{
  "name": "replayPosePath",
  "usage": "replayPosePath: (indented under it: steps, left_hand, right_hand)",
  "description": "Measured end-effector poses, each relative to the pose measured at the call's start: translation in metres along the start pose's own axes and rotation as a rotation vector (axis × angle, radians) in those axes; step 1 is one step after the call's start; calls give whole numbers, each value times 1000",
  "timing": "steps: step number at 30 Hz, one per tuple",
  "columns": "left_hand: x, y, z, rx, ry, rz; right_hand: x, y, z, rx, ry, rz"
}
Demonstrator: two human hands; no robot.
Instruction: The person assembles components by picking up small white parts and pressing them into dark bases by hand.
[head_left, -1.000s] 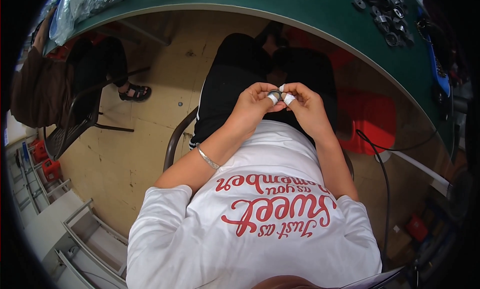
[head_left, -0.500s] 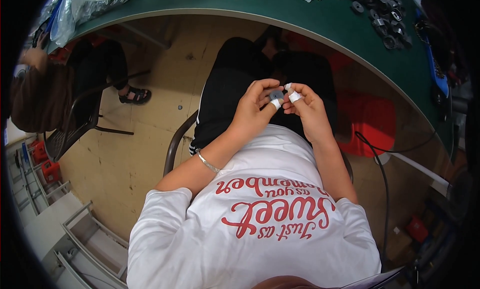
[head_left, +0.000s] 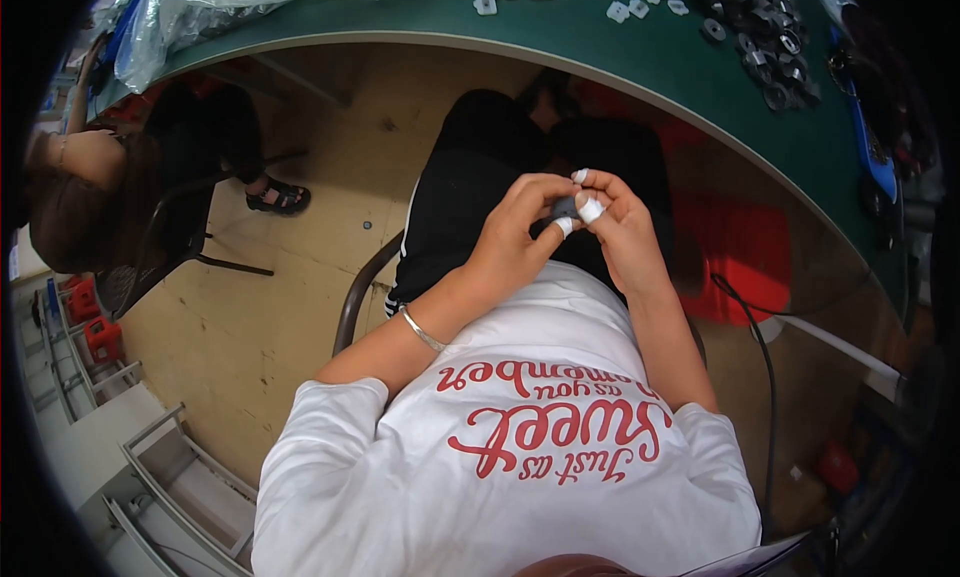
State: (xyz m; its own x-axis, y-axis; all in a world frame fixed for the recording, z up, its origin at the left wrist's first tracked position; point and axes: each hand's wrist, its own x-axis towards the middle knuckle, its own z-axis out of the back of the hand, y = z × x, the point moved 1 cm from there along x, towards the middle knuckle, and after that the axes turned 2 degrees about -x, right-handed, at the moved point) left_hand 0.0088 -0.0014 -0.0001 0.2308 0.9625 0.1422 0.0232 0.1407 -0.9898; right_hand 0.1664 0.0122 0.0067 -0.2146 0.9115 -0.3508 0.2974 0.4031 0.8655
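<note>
Above my lap, both hands meet around a small dark grey round part (head_left: 565,208). My left hand (head_left: 522,222) is closed on it, fingers curled over the far side and the thumb underneath. From the other side my right hand (head_left: 622,222) is closed at the same part, its thumb pressing against the edge. White tape wraps both thumbs and a right fingertip. The fingers hide most of the part, and whether a second small piece is between the right fingers cannot be seen.
On the green table (head_left: 400,72) ahead lie several small whitish pieces (head_left: 620,11) and a pile of dark grey parts (head_left: 775,52). Clear plastic bags (head_left: 180,27) lie far left. A red stool (head_left: 745,267) stands right; a person (head_left: 90,197) sits left.
My hands have drawn closer together, and the right thumb now reaches the grey part, which is more covered than before. The view has tilted slightly, showing more of the table.
</note>
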Motion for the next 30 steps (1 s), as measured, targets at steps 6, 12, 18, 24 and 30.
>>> replayPosePath:
  steps: [6,12,18,24,30]
  left_hand:
    - [2,-9,3,385,115,-150]
    - [14,-32,18,463,245,-208]
    - [123,-136,106,893,-520,-935]
    - [159,-180,31,704,-74,-337]
    - [215,-80,-61,969,20,-758]
  right_hand:
    - [-5,-4,3,-177,18,101]
    - [-10,12,0,-299,52,146]
    - [-5,98,3,-300,-180,669]
    - [25,127,45,-724,-671,877]
    - [33,125,40,-870,-786,880]
